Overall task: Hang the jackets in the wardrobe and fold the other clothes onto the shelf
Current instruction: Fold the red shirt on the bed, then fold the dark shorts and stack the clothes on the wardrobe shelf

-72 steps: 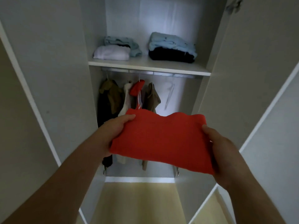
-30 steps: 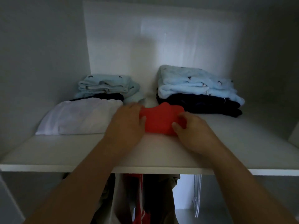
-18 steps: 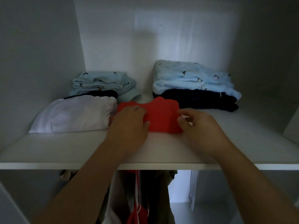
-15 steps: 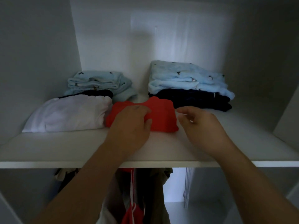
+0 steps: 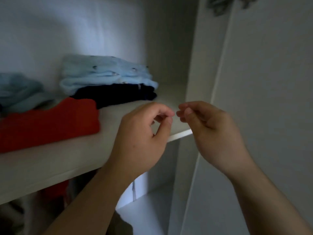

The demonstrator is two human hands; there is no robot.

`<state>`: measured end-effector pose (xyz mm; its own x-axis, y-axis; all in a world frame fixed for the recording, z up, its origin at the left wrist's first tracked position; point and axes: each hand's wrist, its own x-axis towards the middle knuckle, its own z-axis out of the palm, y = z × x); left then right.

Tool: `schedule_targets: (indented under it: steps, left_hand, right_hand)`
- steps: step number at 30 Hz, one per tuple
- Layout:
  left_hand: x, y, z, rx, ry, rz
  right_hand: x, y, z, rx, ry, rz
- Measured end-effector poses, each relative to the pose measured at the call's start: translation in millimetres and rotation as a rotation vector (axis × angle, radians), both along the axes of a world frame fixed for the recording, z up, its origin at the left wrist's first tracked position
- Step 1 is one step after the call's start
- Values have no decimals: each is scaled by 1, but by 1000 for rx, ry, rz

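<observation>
A folded red garment (image 5: 49, 122) lies on the white wardrobe shelf (image 5: 67, 160), at the left of the view. Behind it sits a stack of a light blue garment (image 5: 105, 73) on a dark navy one (image 5: 118, 95). Another light blue pile (image 5: 18, 90) is at the far left. My left hand (image 5: 142, 141) and my right hand (image 5: 210, 133) hover in front of the shelf's right end, clear of the clothes. Both have loosely curled fingers and hold nothing. Their fingertips nearly meet.
The wardrobe's right side panel (image 5: 194, 65) and an open white door (image 5: 271, 99) stand close on the right. Below the shelf, hanging clothes (image 5: 55, 192) show dimly, among them something red. A lower white surface (image 5: 144, 212) is lit.
Both hands let go of the red garment and drew back to the right. The view swung right, so the red garment now sits at the left.
</observation>
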<state>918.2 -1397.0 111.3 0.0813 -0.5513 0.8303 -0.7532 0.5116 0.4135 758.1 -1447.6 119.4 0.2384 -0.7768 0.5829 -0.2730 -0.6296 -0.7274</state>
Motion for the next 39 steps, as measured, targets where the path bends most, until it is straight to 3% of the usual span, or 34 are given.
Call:
schedule_targets:
  steps: [8,12,18,24,30,39]
  left_hand:
    - [-111,-25,-21,58,66,-563]
    - [-181,-19,-47,220,125,-918]
    - [-301,61,-73,385,47,-1326]
    - [-387,165,-74,379,-157,-1636]
    - [-478,269,-98,501,-279,-1866]
    - [-641,412,-159,672,-409,-1909]
  right_hand:
    - [-119,73,-22,60,-89,-492]
    - [-166,141,-48,114,-87,-823]
    - [-218,270,-72,174,-128,-1294]
    - [-251,398,-86,133,-211,-1646]
    - [-310,512,-114,129,-272,-1892]
    - [-446,660,-157,357,-327,-2063]
